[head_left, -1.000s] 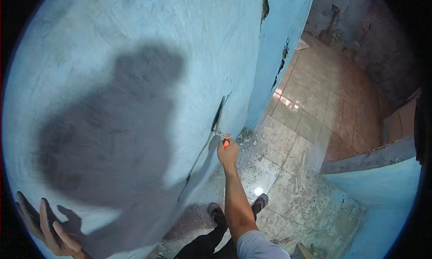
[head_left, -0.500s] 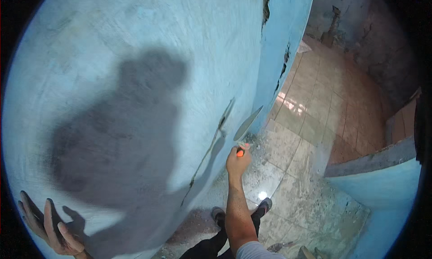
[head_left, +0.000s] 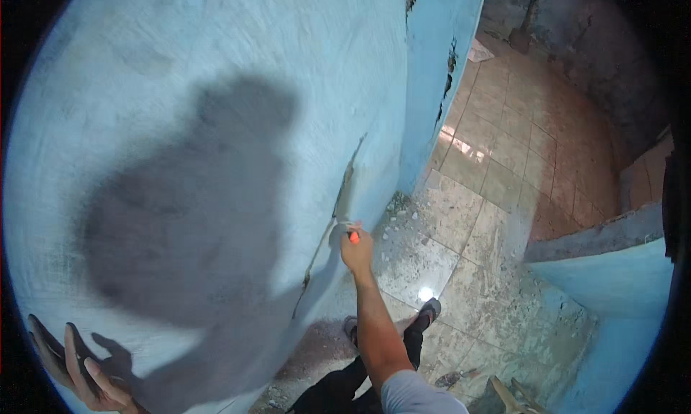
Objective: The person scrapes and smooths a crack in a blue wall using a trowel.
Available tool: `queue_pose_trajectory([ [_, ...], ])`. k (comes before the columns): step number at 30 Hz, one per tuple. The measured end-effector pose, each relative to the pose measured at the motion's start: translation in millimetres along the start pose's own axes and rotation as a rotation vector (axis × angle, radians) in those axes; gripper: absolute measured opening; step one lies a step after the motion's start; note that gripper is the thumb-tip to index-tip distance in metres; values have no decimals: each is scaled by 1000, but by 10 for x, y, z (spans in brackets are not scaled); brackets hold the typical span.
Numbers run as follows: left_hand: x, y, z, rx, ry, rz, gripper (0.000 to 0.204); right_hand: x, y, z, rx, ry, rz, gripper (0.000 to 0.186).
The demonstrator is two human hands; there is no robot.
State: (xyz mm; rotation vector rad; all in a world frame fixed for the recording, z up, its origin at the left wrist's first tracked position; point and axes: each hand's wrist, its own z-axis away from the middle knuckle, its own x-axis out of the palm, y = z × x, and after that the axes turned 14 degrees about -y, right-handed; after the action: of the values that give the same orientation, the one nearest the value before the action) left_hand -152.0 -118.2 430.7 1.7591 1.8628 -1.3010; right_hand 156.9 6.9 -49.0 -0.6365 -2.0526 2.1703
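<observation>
My right hand (head_left: 357,253) is closed round a pointing trowel (head_left: 354,237), whose orange handle end shows beside the thumb. Its blade, seen almost edge-on, lies close along a crack (head_left: 314,264) in the pale blue wall (head_left: 345,68); whether it touches cannot be made out. The crack is long, narrow and slanting, partly covered by the blade and by shadow. At the lower left, my left hand (head_left: 90,378) holds nothing, and its spread fingers are up against or very near the wall.
Dusty floor tiles (head_left: 479,219) carry rubble (head_left: 399,207) along the wall's foot. A low blue wall (head_left: 604,281) stands to the right. Behind my feet lie a dark tool-like object (head_left: 450,378) and wooden pieces (head_left: 509,396). Broken plaster (head_left: 449,75) marks the wall's far edge.
My right hand has moved left toward the wall, bringing the trowel blade from beside the crack to along it. The left hand stays nearly in place. The view has shifted slightly.
</observation>
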Motion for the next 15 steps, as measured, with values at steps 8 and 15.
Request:
queue_pose_trajectory([
  [8, -14, -10, 37, -6, -27, -67, 45, -283, -407, 52, -551, 474, 119, 16],
  [15, -7, -126, 152, 20, -117, -120, 44, -153, 227, 143, -172, 119, -278, 22],
])
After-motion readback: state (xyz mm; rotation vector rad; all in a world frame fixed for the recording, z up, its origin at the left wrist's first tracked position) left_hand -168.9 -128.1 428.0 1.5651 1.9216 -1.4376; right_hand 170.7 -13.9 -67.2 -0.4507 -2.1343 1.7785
